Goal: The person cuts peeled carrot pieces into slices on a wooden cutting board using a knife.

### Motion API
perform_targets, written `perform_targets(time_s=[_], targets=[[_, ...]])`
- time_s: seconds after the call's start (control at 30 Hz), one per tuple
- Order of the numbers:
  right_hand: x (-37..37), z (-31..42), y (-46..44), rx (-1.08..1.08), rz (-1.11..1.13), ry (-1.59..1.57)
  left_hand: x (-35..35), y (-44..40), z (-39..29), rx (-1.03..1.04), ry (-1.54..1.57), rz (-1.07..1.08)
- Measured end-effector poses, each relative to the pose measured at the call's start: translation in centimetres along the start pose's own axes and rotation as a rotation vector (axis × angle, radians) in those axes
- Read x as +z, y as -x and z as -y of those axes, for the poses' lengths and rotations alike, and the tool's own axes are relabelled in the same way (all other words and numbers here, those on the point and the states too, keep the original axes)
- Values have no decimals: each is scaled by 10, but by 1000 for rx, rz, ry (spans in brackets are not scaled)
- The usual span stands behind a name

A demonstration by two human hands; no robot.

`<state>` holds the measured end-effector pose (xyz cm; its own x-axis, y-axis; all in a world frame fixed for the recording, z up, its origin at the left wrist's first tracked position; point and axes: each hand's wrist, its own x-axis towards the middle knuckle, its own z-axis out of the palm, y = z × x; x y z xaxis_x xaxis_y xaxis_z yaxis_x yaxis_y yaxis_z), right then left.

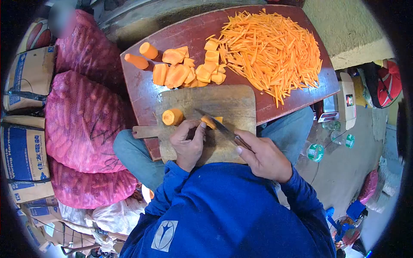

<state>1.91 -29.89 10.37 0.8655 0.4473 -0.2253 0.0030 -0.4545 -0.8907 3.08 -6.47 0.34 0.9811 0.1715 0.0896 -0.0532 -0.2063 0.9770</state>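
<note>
My right hand is wrapped round the handle of a knife, its dark blade slanting up and left over the wooden cutting board. The blade lies across an orange carrot piece. My left hand is closed, its fingertips at the near left side of that piece. A thick carrot chunk lies on the board just beyond my left hand. Past the board, carrot slabs and a large heap of carrot strips lie on the red table.
Pink mesh sacks and cardboard boxes stand at the left. Two carrot chunks lie at the table's left end. Plastic bottles are on the floor at the right. A concrete ledge is behind the table's right end.
</note>
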Motion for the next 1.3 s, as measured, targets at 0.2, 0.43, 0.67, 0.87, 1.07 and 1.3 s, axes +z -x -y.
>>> perform_targets(time_s=[0.2,0.43,0.67,0.87,1.07,1.3], targets=[[-5,1,3,-9,-4,-7,-1,1,1,1,8,16],[-11,3,-2,19,85,-9,-3,4,10,5,-18,0],[-3,5,-1,34,84,43,-3,4,4,-46,7,-1],[4,10,-4,66,75,113,-3,1,-6,-13,-13,-5],[18,1,-15,-29,8,136,-3,0,-1,14,-40,-6],[25,-25,-38,-115,-26,154,-2,1,0,-22,31,19]])
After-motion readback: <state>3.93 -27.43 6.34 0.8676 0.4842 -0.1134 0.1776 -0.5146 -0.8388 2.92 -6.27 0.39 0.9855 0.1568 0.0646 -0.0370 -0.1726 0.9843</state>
